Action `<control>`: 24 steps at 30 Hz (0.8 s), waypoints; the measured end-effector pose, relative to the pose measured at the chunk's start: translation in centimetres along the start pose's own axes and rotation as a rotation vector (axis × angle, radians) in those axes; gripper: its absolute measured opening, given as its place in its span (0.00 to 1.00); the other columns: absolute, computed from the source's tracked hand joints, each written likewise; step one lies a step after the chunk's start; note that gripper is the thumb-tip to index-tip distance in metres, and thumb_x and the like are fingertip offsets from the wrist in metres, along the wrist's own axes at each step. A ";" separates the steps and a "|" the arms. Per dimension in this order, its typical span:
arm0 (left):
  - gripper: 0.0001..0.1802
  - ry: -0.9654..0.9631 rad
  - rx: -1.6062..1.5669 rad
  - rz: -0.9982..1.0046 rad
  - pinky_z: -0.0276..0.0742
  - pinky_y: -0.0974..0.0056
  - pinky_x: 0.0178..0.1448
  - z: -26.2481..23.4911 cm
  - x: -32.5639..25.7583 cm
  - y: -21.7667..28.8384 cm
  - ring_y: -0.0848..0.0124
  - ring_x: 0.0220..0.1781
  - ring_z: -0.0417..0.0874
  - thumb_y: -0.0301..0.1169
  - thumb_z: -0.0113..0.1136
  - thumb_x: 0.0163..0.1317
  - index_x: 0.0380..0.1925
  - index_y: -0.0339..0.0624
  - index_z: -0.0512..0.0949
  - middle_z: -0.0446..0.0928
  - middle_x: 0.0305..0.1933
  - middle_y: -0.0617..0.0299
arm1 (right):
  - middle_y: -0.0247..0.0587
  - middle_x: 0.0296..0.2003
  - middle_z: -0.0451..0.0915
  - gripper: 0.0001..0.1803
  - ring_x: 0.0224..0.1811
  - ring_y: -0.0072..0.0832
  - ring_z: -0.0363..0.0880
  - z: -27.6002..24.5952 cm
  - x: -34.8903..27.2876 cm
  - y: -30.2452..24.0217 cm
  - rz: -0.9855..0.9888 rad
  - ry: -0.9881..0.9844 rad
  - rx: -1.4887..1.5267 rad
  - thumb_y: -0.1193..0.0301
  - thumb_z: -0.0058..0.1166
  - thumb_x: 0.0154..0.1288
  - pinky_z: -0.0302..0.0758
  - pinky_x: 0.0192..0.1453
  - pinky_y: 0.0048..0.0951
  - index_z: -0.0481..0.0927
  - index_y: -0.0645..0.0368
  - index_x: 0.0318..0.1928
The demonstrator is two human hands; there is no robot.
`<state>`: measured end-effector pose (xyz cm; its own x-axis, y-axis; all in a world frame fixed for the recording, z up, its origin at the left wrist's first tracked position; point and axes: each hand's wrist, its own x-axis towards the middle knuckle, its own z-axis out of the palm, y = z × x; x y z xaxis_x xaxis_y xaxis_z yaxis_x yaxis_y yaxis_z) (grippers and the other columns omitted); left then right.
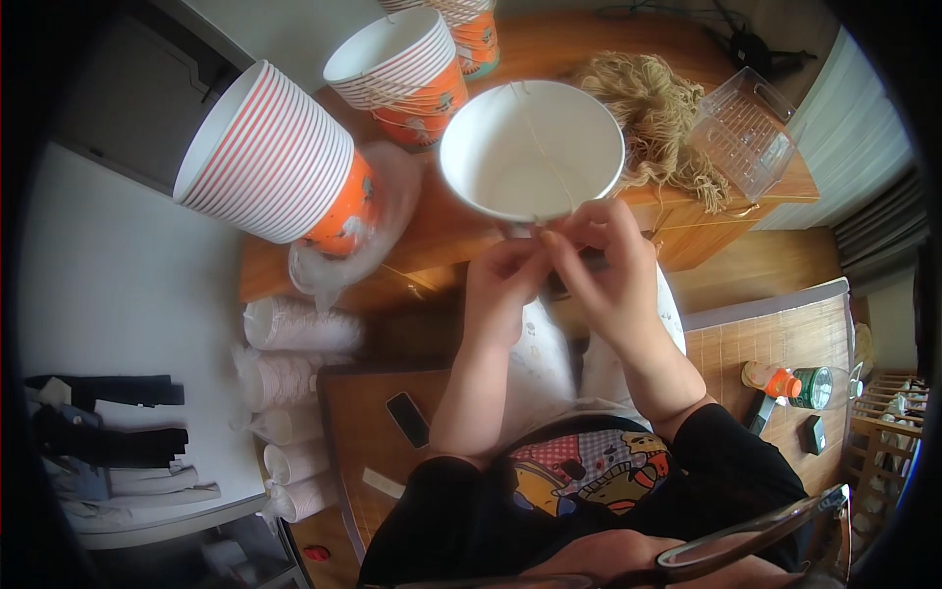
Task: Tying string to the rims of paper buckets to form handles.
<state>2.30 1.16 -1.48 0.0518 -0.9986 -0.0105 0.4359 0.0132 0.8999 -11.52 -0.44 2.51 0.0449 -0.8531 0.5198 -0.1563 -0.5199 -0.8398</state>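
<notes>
Here, both hands' grip [549, 240] pinched on twine [535, 147] across empty white paper bucket [530, 147].

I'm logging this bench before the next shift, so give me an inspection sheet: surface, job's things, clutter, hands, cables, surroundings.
Surface: wooden table, mostly covered.
Job's things: white paper bucket, open mouth facing the camera, a thin string across it; bundle of tan twine just behind.
Clutter: stacks of orange-and-white buckets; clear plastic tray; crumpled plastic bag.
Hands: left hand and right hand meet at the bucket's lower rim, fingertips pinching the string.
Cables: dark wires at the table's far edge.
Surroundings: rolls of white cups at left; phone; bottle on a mat.
</notes>
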 end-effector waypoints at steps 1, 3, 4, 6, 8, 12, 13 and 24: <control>0.09 -0.065 -0.062 -0.042 0.62 0.78 0.29 -0.4 0.0 0.1 0.85 0.26 0.70 0.27 0.64 0.62 0.40 0.33 0.83 0.77 0.27 0.70 | 0.38 0.30 0.83 0.12 0.33 0.34 0.84 -0.2 -0.1 0.1 -0.039 0.018 0.029 0.77 0.65 0.58 0.75 0.39 0.29 0.73 0.60 0.37; 0.10 -0.128 -0.124 -0.082 0.58 0.78 0.26 -0.5 -0.1 0.2 0.86 0.25 0.68 0.29 0.63 0.64 0.39 0.34 0.83 0.75 0.26 0.71 | 0.39 0.35 0.84 0.13 0.37 0.31 0.82 -0.8 -0.5 0.7 -0.135 0.020 0.003 0.79 0.65 0.56 0.75 0.39 0.28 0.73 0.61 0.38; 0.10 -0.131 -0.166 -0.066 0.55 0.78 0.25 -0.4 -0.2 0.2 0.87 0.24 0.66 0.32 0.62 0.65 0.40 0.35 0.83 0.74 0.26 0.73 | 0.39 0.35 0.84 0.13 0.37 0.31 0.82 -0.9 -0.9 1.3 -0.136 0.020 0.005 0.79 0.65 0.56 0.75 0.39 0.28 0.73 0.61 0.38; 0.11 -0.137 -0.208 -0.053 0.51 0.78 0.23 0.0 -0.2 0.3 0.88 0.22 0.63 0.34 0.61 0.66 0.40 0.36 0.83 0.73 0.25 0.74 | 0.38 0.37 0.86 0.15 0.36 0.29 0.81 -1.0 -1.5 2.0 -0.183 0.072 -0.063 0.80 0.65 0.55 0.73 0.38 0.27 0.72 0.60 0.39; 0.12 -0.116 -0.248 -0.069 0.52 0.78 0.23 0.3 -0.1 0.7 0.88 0.23 0.64 0.36 0.61 0.66 0.39 0.37 0.83 0.73 0.27 0.74 | 0.37 0.37 0.86 0.16 0.35 0.29 0.80 -1.2 -1.4 2.2 -0.262 0.084 -0.110 0.81 0.65 0.54 0.72 0.38 0.27 0.72 0.60 0.40; 0.10 -0.037 -0.165 -0.033 0.49 0.77 0.19 1.3 0.1 0.9 0.87 0.21 0.58 0.37 0.62 0.67 0.35 0.41 0.79 0.60 0.19 0.77 | 0.36 0.37 0.87 0.17 0.36 0.29 0.80 -1.0 -1.6 1.9 -0.234 0.075 -0.059 0.81 0.65 0.54 0.73 0.40 0.27 0.71 0.59 0.41; 0.10 -0.044 -0.148 -0.003 0.49 0.77 0.19 1.2 0.1 0.7 0.86 0.21 0.58 0.36 0.62 0.67 0.34 0.41 0.79 0.60 0.19 0.77 | 0.36 0.37 0.87 0.17 0.36 0.29 0.80 -0.9 -1.7 1.7 -0.234 0.077 -0.058 0.81 0.65 0.54 0.73 0.40 0.27 0.71 0.59 0.41; 0.10 0.029 -0.050 0.067 0.51 0.76 0.22 1.4 0.1 0.2 0.86 0.21 0.59 0.34 0.62 0.67 0.37 0.37 0.81 0.64 0.20 0.75 | 0.38 0.33 0.83 0.17 0.38 0.29 0.84 -0.8 -1.3 1.5 -0.089 0.076 0.032 0.80 0.66 0.53 0.82 0.42 0.26 0.72 0.60 0.40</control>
<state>1.09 0.98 -0.67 0.1082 -0.9935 0.0356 0.4748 0.0831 0.8761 -12.60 -0.01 0.72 -0.0183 -0.7982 0.6021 -0.1237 -0.5958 -0.7936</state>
